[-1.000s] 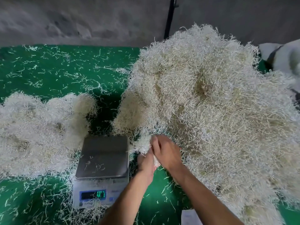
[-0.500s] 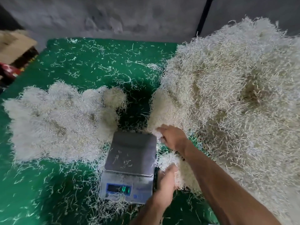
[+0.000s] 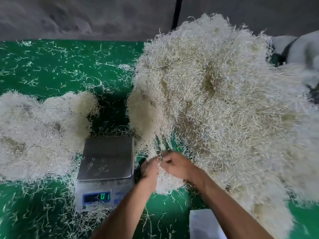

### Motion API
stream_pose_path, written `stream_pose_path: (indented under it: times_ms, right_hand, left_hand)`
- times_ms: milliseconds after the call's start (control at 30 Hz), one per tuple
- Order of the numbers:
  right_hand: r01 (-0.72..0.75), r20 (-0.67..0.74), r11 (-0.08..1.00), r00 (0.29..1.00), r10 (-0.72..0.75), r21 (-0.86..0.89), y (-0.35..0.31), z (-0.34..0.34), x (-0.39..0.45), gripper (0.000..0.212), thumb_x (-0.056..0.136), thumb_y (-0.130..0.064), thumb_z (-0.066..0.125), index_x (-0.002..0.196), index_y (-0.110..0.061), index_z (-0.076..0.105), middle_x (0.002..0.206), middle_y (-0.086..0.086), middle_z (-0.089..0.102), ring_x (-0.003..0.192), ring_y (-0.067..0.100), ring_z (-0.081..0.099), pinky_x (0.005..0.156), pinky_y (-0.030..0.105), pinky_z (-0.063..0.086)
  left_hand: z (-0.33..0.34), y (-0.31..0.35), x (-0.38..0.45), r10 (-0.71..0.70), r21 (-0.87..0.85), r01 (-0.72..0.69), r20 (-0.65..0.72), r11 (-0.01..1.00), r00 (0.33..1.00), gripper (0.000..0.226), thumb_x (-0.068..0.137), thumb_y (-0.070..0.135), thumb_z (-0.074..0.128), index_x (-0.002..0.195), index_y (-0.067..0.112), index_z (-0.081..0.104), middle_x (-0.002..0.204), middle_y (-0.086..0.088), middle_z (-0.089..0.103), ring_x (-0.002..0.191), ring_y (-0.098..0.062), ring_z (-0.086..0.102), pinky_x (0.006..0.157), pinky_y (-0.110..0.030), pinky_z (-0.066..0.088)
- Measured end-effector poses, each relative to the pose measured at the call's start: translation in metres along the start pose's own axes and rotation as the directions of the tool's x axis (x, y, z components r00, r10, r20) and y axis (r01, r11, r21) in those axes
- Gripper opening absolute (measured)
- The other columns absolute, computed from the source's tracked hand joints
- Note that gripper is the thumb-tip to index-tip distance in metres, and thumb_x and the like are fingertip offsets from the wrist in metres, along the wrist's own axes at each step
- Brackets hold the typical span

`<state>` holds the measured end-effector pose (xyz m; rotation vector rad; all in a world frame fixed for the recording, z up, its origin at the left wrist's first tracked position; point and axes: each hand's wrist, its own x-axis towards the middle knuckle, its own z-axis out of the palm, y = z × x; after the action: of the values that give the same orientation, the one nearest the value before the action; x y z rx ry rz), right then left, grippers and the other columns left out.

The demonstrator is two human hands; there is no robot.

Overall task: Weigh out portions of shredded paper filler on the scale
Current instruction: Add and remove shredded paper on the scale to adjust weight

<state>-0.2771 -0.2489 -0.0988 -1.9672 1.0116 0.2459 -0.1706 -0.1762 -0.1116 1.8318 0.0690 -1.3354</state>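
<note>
A big heap of cream shredded paper filler (image 3: 224,104) fills the right half of the green surface. At its near-left edge, just right of the scale, both my hands are pulling a clump of filler (image 3: 168,182) loose. My left hand (image 3: 149,169) grips the clump's left side and my right hand (image 3: 176,165) has its fingers curled round strands on top. The digital scale (image 3: 105,171) stands in the middle, its steel pan bare except for a few stray shreds, its green display lit.
A lower pile of filler portions (image 3: 38,135) lies left of the scale. Loose shreds litter the green mat (image 3: 60,69). A white sheet or bag (image 3: 203,225) lies at the bottom edge, white bundles (image 3: 303,49) sit far right, and a dark pole (image 3: 176,12) stands behind.
My hands, apart half a second ago, have come together on a clump at the heap's edge. The view has swung back to the right.
</note>
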Motion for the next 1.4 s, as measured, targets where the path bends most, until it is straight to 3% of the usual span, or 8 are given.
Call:
stream_pose_path:
  times_ms: [267, 567, 733, 967, 1100, 1233, 1300, 1400]
  right_hand:
    - [-0.007, -0.297, 1.000, 0.955, 0.008, 0.003, -0.052, 0.007, 0.062, 0.045, 0.096, -0.051, 0.063, 0.124, -0.017, 0.052, 0.114, 0.006, 0.060, 0.099, 0.024, 0.063, 0.088, 0.043, 0.058]
    - [-0.010, -0.452, 0.991, 0.891, -0.051, -0.132, -0.015, 0.040, 0.017, 0.028, 0.102, -0.033, 0.053, 0.118, -0.013, 0.066, 0.118, 0.007, 0.066, 0.112, 0.025, 0.061, 0.105, 0.043, 0.052]
    - [0.122, -0.466, 0.989, 0.882, -0.071, 0.079, 0.002, 0.038, -0.042, 0.027, 0.100, -0.035, 0.055, 0.074, -0.029, 0.048, 0.087, -0.008, 0.048, 0.088, 0.013, 0.049, 0.081, 0.035, 0.048]
    - [0.018, -0.333, 0.845, 0.923, 0.192, 0.535, -0.022, 0.024, -0.014, 0.045, 0.098, -0.051, 0.061, 0.119, -0.012, 0.058, 0.094, 0.008, 0.060, 0.080, 0.022, 0.061, 0.076, 0.039, 0.055]
    - [-0.052, -0.213, 0.823, 0.955, 0.206, 0.566, -0.038, 0.051, -0.004, 0.027, 0.099, -0.031, 0.066, 0.082, -0.026, 0.045, 0.080, 0.001, 0.042, 0.065, 0.015, 0.040, 0.060, 0.029, 0.035]
    - [-0.031, -0.346, 0.900, 0.917, 0.199, 0.435, -0.032, 0.094, -0.041, 0.014, 0.097, -0.039, 0.066, 0.099, -0.030, 0.056, 0.094, 0.006, 0.045, 0.088, 0.014, 0.047, 0.083, 0.026, 0.042]
    - [0.003, -0.383, 0.854, 0.895, 0.230, 0.520, -0.025, 0.113, -0.067, 0.047, 0.096, -0.048, 0.061, 0.131, -0.016, 0.059, 0.143, -0.004, 0.044, 0.102, 0.014, 0.046, 0.100, 0.033, 0.041]
    - [0.055, -0.462, 0.733, 0.807, 0.366, 0.678, -0.034, 0.116, -0.098, 0.064, 0.089, -0.069, 0.042, 0.118, -0.014, 0.058, 0.107, 0.004, 0.049, 0.100, 0.022, 0.049, 0.088, 0.038, 0.041]
  left_hand:
    - [-0.005, -0.070, -0.034, -0.040, 0.304, 0.000, 0.126, 0.953, 0.991, 0.008, 0.101, 0.019, 0.058, 0.106, 0.013, 0.056, 0.080, -0.001, 0.055, 0.065, -0.009, 0.049, 0.045, -0.013, 0.039]
    - [-0.016, 0.004, 0.005, 0.001, -0.545, 0.105, 0.192, 0.832, 0.981, 0.073, 0.094, 0.072, 0.042, 0.134, 0.014, 0.063, 0.133, -0.018, 0.064, 0.114, -0.034, 0.066, 0.092, -0.042, 0.054]
    - [0.004, 0.012, -0.007, 0.133, -0.073, -0.124, 0.137, 0.990, 0.982, 0.068, 0.087, 0.066, 0.062, 0.142, 0.029, 0.051, 0.146, 0.000, 0.047, 0.122, -0.022, 0.050, 0.102, -0.039, 0.036]
    - [-0.018, -0.061, -0.032, -0.003, -0.005, 0.004, 0.090, 1.000, 0.996, 0.052, 0.103, 0.043, 0.052, 0.146, 0.013, 0.048, 0.151, -0.009, 0.048, 0.136, -0.030, 0.047, 0.101, -0.034, 0.036]
    - [-0.040, -0.080, -0.046, -0.134, -0.056, 0.137, 0.047, 0.989, 0.990, 0.049, 0.107, 0.033, 0.044, 0.144, 0.002, 0.048, 0.152, -0.021, 0.045, 0.141, -0.040, 0.042, 0.112, -0.048, 0.037]
    - [-0.065, -0.065, -0.050, 0.243, -0.352, -0.186, 0.125, 0.917, 0.962, 0.027, 0.104, 0.034, 0.048, 0.108, 0.012, 0.064, 0.095, -0.011, 0.068, 0.086, -0.029, 0.067, 0.066, -0.029, 0.058]
    - [-0.067, -0.057, -0.053, 0.307, -0.168, -0.278, 0.180, 0.946, 0.934, 0.044, 0.100, 0.057, 0.050, 0.125, 0.024, 0.064, 0.115, 0.004, 0.068, 0.102, -0.017, 0.066, 0.086, -0.034, 0.055]
    - [-0.058, -0.054, -0.058, 0.317, 0.179, -0.347, 0.177, 0.920, 0.932, 0.077, 0.083, 0.059, 0.071, 0.145, 0.018, 0.052, 0.140, -0.004, 0.059, 0.122, -0.019, 0.059, 0.103, -0.037, 0.050]
